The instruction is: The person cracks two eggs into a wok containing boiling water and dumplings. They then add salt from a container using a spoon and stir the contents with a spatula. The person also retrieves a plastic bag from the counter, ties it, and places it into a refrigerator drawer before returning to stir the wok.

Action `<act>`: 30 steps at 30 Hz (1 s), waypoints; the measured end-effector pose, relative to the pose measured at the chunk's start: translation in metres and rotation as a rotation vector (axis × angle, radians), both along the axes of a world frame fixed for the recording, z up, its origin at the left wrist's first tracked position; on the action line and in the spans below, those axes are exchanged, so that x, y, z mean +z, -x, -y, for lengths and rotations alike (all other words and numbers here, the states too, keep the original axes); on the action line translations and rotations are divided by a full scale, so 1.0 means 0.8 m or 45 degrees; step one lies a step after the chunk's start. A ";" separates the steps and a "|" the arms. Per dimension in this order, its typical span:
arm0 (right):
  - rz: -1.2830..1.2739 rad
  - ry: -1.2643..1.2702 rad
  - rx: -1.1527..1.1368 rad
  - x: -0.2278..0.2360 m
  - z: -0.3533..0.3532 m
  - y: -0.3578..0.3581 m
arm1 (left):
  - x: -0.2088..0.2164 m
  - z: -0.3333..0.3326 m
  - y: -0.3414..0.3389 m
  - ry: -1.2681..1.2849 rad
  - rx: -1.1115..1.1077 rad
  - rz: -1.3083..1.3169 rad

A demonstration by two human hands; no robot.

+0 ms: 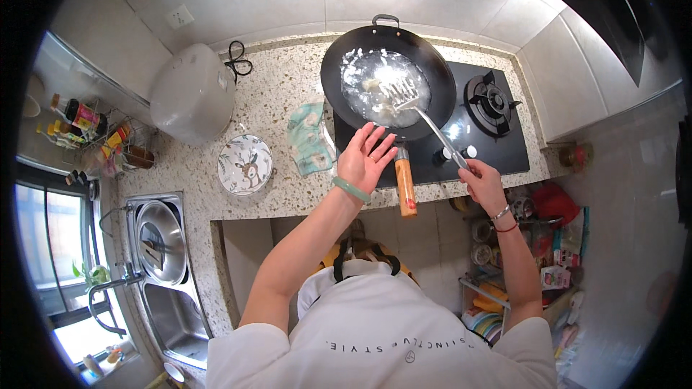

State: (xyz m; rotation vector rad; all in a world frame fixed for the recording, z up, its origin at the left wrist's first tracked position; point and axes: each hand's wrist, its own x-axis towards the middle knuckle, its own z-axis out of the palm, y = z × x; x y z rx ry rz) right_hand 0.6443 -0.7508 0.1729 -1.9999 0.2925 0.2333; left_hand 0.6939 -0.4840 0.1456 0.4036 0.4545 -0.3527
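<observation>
A black wok [337, 75] sits on the stove, with bubbling, shiny liquid [364, 75] inside. My right hand [481, 184] is closed round the handle of a metal slotted spatula [440, 135]. The spatula's slotted head dips into the wok, over the liquid. Palm up and fingers spread, my left hand [366, 160] hovers by the wok's near rim and holds nothing. Just right of it the wok's wooden handle [406, 184] points toward me, apart from the fingers.
A second burner [491, 101] lies right of the wok. Left of the stove are a green patterned cloth [308, 140], a deer-print plate [245, 164] and a grey rounded appliance [191, 94]. A lid [162, 238] rests in the sink [176, 317]. Shelves with packages [555, 277] stand at lower right.
</observation>
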 end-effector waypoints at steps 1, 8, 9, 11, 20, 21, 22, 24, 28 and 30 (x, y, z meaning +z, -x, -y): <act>0.004 0.007 0.003 -0.002 0.004 0.003 | 0.004 0.002 0.004 0.006 -0.020 -0.006; 0.030 0.017 0.061 0.005 0.003 -0.005 | -0.019 0.006 0.027 -0.161 0.004 0.036; 0.035 0.050 0.081 0.007 0.003 -0.008 | -0.018 0.011 0.034 -0.261 0.004 0.067; 0.051 0.119 0.132 0.013 0.002 -0.017 | -0.024 0.024 0.061 -0.748 -0.125 -0.019; -0.026 0.038 0.171 0.003 -0.010 -0.035 | -0.055 0.086 0.094 -0.117 -0.418 -0.109; -0.045 0.032 0.176 0.001 -0.009 -0.037 | -0.064 0.085 0.094 -0.151 -0.392 -0.102; -0.065 0.026 0.183 0.000 -0.010 -0.039 | -0.078 0.085 0.095 -0.183 -0.363 -0.095; -0.002 0.073 0.211 0.008 -0.014 -0.041 | -0.079 0.079 0.094 -0.277 -0.196 -0.122; 0.065 0.106 0.317 0.044 -0.040 -0.042 | -0.062 0.037 0.084 -0.224 0.237 -0.080; 0.081 0.100 0.397 0.069 -0.070 -0.039 | -0.039 0.004 0.084 -0.098 0.326 0.004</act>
